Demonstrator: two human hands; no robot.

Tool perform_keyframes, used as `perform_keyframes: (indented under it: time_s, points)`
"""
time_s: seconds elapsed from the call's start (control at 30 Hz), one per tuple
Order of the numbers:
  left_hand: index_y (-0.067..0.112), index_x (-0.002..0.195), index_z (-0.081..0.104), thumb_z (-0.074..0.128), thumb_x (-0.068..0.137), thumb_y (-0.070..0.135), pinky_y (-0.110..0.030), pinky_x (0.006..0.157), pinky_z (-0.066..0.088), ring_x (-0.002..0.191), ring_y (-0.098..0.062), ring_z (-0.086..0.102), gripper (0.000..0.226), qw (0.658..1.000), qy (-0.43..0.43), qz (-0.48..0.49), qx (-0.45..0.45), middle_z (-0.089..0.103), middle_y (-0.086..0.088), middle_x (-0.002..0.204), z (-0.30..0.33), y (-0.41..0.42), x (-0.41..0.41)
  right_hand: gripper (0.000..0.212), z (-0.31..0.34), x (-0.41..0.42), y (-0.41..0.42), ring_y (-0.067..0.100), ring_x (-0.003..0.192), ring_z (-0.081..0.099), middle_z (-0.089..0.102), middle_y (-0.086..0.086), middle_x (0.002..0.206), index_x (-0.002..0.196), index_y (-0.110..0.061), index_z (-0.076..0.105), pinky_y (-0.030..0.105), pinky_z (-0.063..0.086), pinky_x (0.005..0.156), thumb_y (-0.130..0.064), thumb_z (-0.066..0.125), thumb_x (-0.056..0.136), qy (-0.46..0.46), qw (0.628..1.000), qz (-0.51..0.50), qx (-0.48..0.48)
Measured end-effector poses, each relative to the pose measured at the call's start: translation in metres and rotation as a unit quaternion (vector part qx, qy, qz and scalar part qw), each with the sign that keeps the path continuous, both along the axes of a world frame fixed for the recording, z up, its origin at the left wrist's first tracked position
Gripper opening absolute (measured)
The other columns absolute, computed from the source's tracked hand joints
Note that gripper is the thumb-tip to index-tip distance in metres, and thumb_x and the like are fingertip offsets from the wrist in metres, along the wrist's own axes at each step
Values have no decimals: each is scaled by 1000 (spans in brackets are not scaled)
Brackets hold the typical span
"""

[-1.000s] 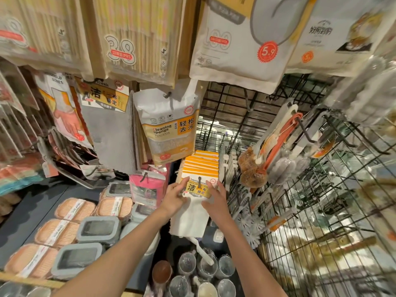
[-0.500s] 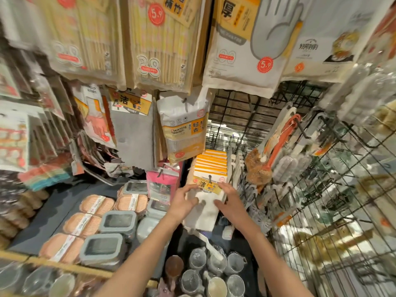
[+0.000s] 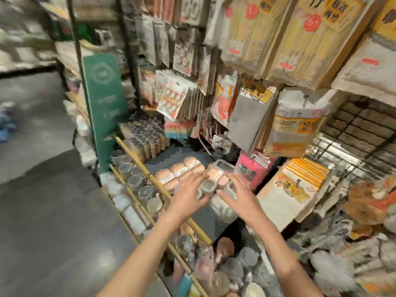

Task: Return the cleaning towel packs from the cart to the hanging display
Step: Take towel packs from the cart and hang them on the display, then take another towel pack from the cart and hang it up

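The white cleaning towel packs with yellow headers hang in a row on a hook of the hanging display, at the right of the head view. My left hand and my right hand are both off the packs, to their left, fingers spread and holding nothing, in front of the shelf goods. The frame is blurred by motion. No cart is in view.
A shelf below holds pink sponges, lidded boxes, glass jars and cups. More packs hang above and at the back. A green sign stands at the shelf end. Open aisle floor lies to the left.
Both hands have let go of the front towel pack and drawn back to the left. The view has swung left, bringing the aisle floor into sight.
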State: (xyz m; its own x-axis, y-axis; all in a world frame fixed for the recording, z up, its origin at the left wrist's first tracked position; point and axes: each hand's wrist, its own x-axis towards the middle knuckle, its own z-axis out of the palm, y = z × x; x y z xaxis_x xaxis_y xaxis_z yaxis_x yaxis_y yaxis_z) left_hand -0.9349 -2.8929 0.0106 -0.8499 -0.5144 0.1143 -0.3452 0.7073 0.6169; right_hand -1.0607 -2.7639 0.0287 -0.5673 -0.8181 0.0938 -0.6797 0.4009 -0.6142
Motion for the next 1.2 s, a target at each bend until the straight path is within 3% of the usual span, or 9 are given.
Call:
perform_keyframes:
  time_s: [0.07, 0.2, 0.37, 0.5, 0.63, 0.8, 1.0, 1.07, 1.2]
  points:
    - [24, 145, 36, 62, 86, 28, -35, 115, 20, 142, -18, 26, 65, 999, 4, 52, -2, 33, 0, 152, 1, -13, 41, 60, 2, 29, -26, 13, 137, 29, 37, -2, 147, 141, -19, 38, 20, 21, 108, -39, 60, 88, -2, 999, 52, 4]
    - [26, 144, 36, 61, 87, 26, -32, 116, 15, 143, -16, 20, 62, 982, 37, 184, 24, 33, 4, 152, 2, -47, 134, 64, 6, 100, -91, 13, 141, 23, 31, -4, 151, 144, -24, 32, 34, 24, 115, -47, 56, 89, -9, 985, 171, 15]
    - [24, 142, 39, 64, 86, 29, -40, 117, 18, 144, -20, 23, 62, 954, 39, 296, -5, 36, 1, 151, 9, -91, 238, 66, 12, 187, -170, 10, 142, 18, 30, -5, 152, 144, -22, 32, 27, 16, 114, -46, 57, 89, 34, 956, 291, 15]
    - [23, 143, 38, 64, 86, 30, -45, 116, 20, 144, -21, 22, 62, 922, 39, 386, -6, 35, 2, 151, 10, -126, 338, 66, 16, 281, -236, 12, 142, 22, 32, -3, 151, 144, -21, 32, 33, 20, 117, -48, 56, 89, 45, 923, 383, 4]
    - [23, 143, 38, 65, 86, 29, -44, 115, 21, 144, -21, 21, 63, 882, 44, 469, 11, 33, 0, 152, 11, -153, 440, 66, 14, 381, -295, 13, 142, 22, 34, -2, 150, 144, -20, 33, 37, 21, 116, -46, 58, 88, 68, 882, 466, 5]
    - [9, 138, 45, 69, 83, 14, -36, 113, 27, 135, -21, 39, 61, 827, 107, 551, 30, 45, -8, 143, 14, -178, 562, 69, 7, 504, -350, 14, 143, 20, 35, -1, 150, 144, -20, 33, 42, 22, 116, -47, 59, 87, 73, 839, 539, 2]
    - [16, 140, 44, 72, 81, 20, -23, 105, 31, 129, -14, 43, 65, 774, 87, 626, 49, 45, 2, 140, 8, -179, 677, 67, -4, 625, -387, 13, 144, 18, 31, -2, 152, 145, -21, 30, 42, 16, 117, -48, 55, 89, 90, 776, 624, 25]
    - [23, 140, 43, 72, 82, 29, -14, 94, 29, 124, -7, 41, 65, 737, 94, 668, 53, 42, 11, 137, 0, -169, 711, 72, -8, 666, -397, 14, 142, 22, 33, -1, 151, 144, -20, 32, 41, 19, 117, -57, 50, 86, 95, 746, 658, 34]
    - [34, 141, 38, 67, 84, 36, -33, 105, 38, 132, -12, 40, 64, 674, 94, 729, 68, 37, 11, 148, -18, -156, 755, 65, -21, 728, -412, 14, 139, 28, 36, -2, 149, 143, -23, 34, 32, 20, 115, -51, 55, 88, 84, 703, 706, 18]
